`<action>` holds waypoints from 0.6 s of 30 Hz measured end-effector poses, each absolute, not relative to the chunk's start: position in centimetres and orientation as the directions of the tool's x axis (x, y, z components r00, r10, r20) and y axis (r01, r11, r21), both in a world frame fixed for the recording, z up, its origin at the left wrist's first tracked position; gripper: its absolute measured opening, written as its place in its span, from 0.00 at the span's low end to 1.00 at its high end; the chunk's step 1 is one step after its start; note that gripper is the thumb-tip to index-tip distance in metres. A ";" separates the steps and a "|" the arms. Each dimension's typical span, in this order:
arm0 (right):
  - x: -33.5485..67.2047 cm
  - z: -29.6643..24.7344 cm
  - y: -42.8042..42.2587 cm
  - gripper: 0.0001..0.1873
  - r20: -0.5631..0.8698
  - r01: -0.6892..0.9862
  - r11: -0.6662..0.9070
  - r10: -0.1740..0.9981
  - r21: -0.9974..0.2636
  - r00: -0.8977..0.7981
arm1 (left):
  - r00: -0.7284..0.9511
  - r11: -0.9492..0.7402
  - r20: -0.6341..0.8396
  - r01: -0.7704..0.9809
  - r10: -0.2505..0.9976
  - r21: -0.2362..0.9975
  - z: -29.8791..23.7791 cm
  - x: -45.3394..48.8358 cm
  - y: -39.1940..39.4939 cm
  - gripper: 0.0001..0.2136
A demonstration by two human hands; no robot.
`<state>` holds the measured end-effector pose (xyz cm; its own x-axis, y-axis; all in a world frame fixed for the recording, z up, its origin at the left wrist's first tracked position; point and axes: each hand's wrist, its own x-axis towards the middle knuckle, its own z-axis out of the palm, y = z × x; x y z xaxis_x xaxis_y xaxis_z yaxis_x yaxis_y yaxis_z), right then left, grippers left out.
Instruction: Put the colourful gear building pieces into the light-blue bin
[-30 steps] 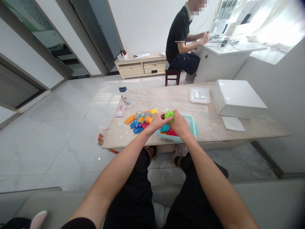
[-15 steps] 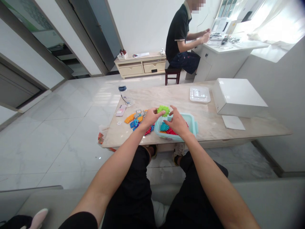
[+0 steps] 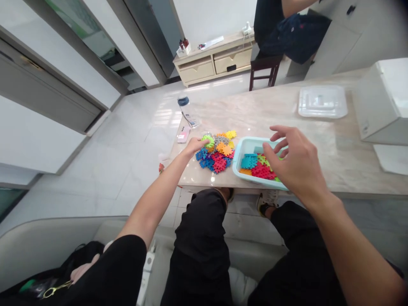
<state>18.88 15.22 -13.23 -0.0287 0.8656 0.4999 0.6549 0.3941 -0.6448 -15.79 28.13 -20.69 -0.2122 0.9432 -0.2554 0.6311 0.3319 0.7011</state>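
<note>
My left hand [image 3: 193, 146] pinches a bright green toothed plastic piece [image 3: 208, 140] at the left side of a loose pile on the table. Blue pieces [image 3: 207, 163], red pieces [image 3: 219, 163], orange pieces [image 3: 224, 148] and grey ones make up this pile. Over the right part of a light-blue plastic bin [image 3: 236, 166] hovers my right hand [image 3: 298, 159], fingers apart and holding nothing. Inside the bin lie a teal piece [image 3: 249, 161], red pieces [image 3: 262, 171] and some green and orange ones, partly covered from view by that hand.
Behind the pile stand a clear bottle with a blue lid [image 3: 188, 111] and a pink phone [image 3: 184, 134]. A transparent plastic lid [image 3: 322, 102] and a white box [image 3: 384, 102] occupy the table's right side. A seated person [image 3: 295, 34] is beyond the table.
My left hand has carried the green piece left, from above the bin to the pile. My right hand has drawn away from it to the right. The view has turned and tilted down.
</note>
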 end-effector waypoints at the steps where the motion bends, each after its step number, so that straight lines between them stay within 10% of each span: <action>1: 18.7 -12.8 15.0 0.19 0.504 0.658 0.396 0.863 -0.641 -0.029 | -0.209 0.339 -0.269 0.635 0.940 0.694 -21.3 -15.9 28.4 0.18; 18: 22.1 -18.0 18.1 0.11 0.308 0.755 0.112 0.943 -0.646 0.123 | -0.134 0.206 -0.174 0.831 0.976 0.517 -16.9 -15.2 25.0 0.10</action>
<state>22.10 18.13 -18.01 0.1232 0.9434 0.3079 0.7547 0.1124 -0.6464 -15.20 25.00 -16.91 -0.1340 0.9756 -0.1738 0.8306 0.2062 0.5174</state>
